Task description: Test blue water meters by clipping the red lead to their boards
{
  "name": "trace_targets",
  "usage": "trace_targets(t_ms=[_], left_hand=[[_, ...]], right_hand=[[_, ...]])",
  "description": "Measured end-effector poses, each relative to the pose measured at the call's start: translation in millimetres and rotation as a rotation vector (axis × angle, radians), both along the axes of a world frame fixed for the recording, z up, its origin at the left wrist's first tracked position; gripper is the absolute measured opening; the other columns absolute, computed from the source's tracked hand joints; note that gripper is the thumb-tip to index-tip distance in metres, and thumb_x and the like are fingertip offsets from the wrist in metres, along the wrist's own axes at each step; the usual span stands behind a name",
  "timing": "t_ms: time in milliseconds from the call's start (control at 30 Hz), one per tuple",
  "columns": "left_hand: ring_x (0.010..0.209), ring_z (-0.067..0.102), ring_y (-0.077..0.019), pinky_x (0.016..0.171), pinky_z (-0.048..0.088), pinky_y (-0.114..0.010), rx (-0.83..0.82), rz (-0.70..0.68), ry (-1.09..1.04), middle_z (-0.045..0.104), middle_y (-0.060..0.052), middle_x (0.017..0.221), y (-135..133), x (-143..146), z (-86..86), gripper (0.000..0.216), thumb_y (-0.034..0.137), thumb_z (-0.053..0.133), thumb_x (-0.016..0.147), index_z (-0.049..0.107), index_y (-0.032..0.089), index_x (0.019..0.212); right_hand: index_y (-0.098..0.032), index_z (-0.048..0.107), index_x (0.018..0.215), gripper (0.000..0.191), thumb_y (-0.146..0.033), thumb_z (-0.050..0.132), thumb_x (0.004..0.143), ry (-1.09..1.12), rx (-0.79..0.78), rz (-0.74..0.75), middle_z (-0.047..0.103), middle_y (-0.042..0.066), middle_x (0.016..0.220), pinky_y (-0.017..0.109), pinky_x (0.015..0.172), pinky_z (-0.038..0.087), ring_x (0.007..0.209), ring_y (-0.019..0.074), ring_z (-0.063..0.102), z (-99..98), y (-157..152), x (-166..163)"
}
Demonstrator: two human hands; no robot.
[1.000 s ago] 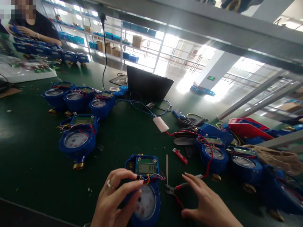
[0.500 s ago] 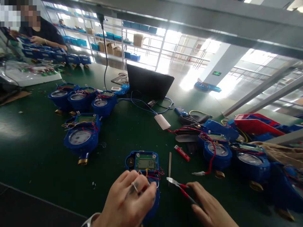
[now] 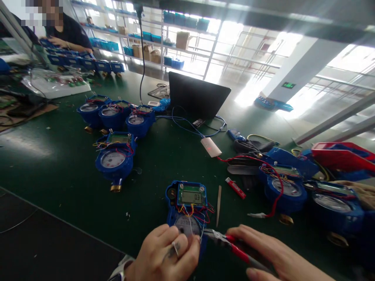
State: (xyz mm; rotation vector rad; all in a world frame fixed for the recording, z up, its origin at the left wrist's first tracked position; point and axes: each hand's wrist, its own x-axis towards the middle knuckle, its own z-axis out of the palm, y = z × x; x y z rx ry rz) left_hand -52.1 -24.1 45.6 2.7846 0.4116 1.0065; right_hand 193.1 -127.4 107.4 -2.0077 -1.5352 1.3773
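Note:
A blue water meter [image 3: 187, 205] with an open top lies on the green table [image 3: 52, 168] in front of me; its small screen shows digits and loose coloured wires spill over its dial. My left hand [image 3: 165, 255], a ring on one finger, is closed over the meter's near side and pinches the wires. My right hand [image 3: 275, 255] grips red-handled pliers [image 3: 231, 244], whose tip reaches the wires beside my left fingers.
A thin stick [image 3: 218, 200] and a red lighter [image 3: 236, 188] lie right of the meter. More blue meters stand at left [image 3: 114, 158] and right [image 3: 285, 191]. A laptop [image 3: 196, 95] stands behind. A person [image 3: 63, 31] works at the far left.
The view has shifted, so the meter sits further right. My right hand has brought the pliers left to the wires. My left hand slid down the meter, uncovering its dial.

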Motion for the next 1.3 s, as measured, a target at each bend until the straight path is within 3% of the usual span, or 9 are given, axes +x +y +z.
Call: trace_targets(t_ms=[167, 333, 533, 633, 800, 900, 1033, 1200, 1300], left_hand=[[0.055, 0.055, -0.0121, 0.047, 0.043, -0.028, 0.082, -0.136, -0.001, 0.065, 0.000, 0.070, 8.2, 1.7, -1.0, 0.016, 0.007, 0.047, 0.097, 0.063, 0.011, 0.099], [0.055, 0.053, -0.0125, 0.047, 0.041, -0.028, 0.124, -0.183, 0.006, 0.063, -0.001, 0.070, 12.0, 1.3, -3.2, 0.012, 0.009, 0.051, 0.094, 0.064, 0.010, 0.096], [0.053, 0.053, -0.0130, 0.046, 0.041, -0.028, 0.148, -0.199, 0.015, 0.062, -0.001, 0.067, 14.2, 0.4, -2.0, 0.021, 0.006, 0.045, 0.096, 0.065, 0.010, 0.095], [0.052, 0.053, -0.0130, 0.046, 0.041, -0.028, 0.147, -0.201, 0.003, 0.063, -0.001, 0.065, 15.3, 1.5, -0.7, 0.024, 0.006, 0.042, 0.097, 0.066, 0.010, 0.094], [0.051, 0.054, -0.0126, 0.045, 0.041, -0.028, 0.140, -0.226, -0.014, 0.065, -0.001, 0.067, 14.7, 2.4, 3.1, 0.026, 0.005, 0.040, 0.098, 0.065, 0.010, 0.093], [0.051, 0.055, -0.0124, 0.045, 0.043, -0.028, 0.121, -0.231, -0.016, 0.066, -0.001, 0.069, 13.6, 0.6, 4.2, 0.026, 0.006, 0.039, 0.099, 0.065, 0.009, 0.096], [0.050, 0.055, -0.0119, 0.046, 0.043, -0.027, 0.061, -0.213, -0.050, 0.065, 0.000, 0.065, 14.1, -5.0, -1.1, 0.031, 0.005, 0.033, 0.102, 0.064, 0.009, 0.099], [0.046, 0.050, -0.0120, 0.045, 0.037, -0.027, -0.074, -0.155, -0.205, 0.060, 0.001, 0.058, 17.0, -16.5, -16.0, 0.026, 0.008, 0.038, 0.101, 0.065, 0.011, 0.102], [0.049, 0.049, -0.0108, 0.048, 0.039, -0.024, -0.227, -0.085, -0.211, 0.059, 0.003, 0.061, 18.4, -23.0, -22.4, 0.022, 0.001, 0.053, 0.092, 0.064, 0.014, 0.106]], right_hand=[[-0.030, 0.068, 0.126, 0.052, -0.048, 0.064, 0.078, -0.213, -0.132, 0.192, 0.067, 0.009, 0.131, 0.045, 0.096, 0.049, 0.119, 0.0377, 0.060, 18.5, 29.4, 4.7], [-0.027, 0.071, 0.119, 0.041, -0.037, 0.062, 0.081, -0.196, -0.157, 0.348, 0.074, 0.008, 0.111, 0.039, 0.084, 0.050, 0.094, 0.0295, 0.068, 27.3, 46.8, -4.7], [-0.024, 0.075, 0.102, 0.029, -0.032, 0.064, 0.076, -0.170, -0.089, 0.301, 0.074, 0.002, 0.085, 0.027, 0.064, 0.046, 0.073, 0.0211, 0.064, 21.3, 45.5, -3.9], [-0.023, 0.076, 0.100, 0.029, -0.029, 0.065, 0.074, -0.148, -0.073, 0.259, 0.074, 0.001, 0.082, 0.025, 0.061, 0.045, 0.070, 0.0194, 0.063, 18.9, 44.0, -4.2], [-0.025, 0.076, 0.104, 0.032, -0.028, 0.065, 0.073, -0.151, -0.095, 0.236, 0.076, 0.003, 0.091, 0.028, 0.069, 0.050, 0.081, 0.0238, 0.067, 24.0, 39.6, -3.6], [-0.027, 0.073, 0.115, 0.041, -0.031, 0.067, 0.075, -0.169, -0.147, 0.235, 0.074, 0.006, 0.113, 0.035, 0.085, 0.052, 0.103, 0.0316, 0.066, 24.4, 25.7, 7.6], [-0.026, 0.060, 0.134, 0.059, -0.033, 0.067, 0.075, -0.199, -0.170, 0.131, 0.055, 0.010, 0.145, 0.048, 0.109, 0.040, 0.134, 0.0385, 0.046, 3.4, -2.9, 28.9], [-0.025, 0.060, 0.132, 0.063, -0.017, 0.065, 0.070, -0.310, -0.091, 0.042, 0.052, 0.010, 0.145, 0.053, 0.116, 0.028, 0.140, 0.0343, 0.039, -41.7, -22.9, 39.1], [-0.030, 0.060, 0.133, 0.065, -0.023, 0.073, 0.070, -0.298, -0.070, 0.022, 0.047, 0.007, 0.151, 0.060, 0.119, 0.015, 0.146, 0.0351, 0.027, -54.1, -19.2, 40.2]])
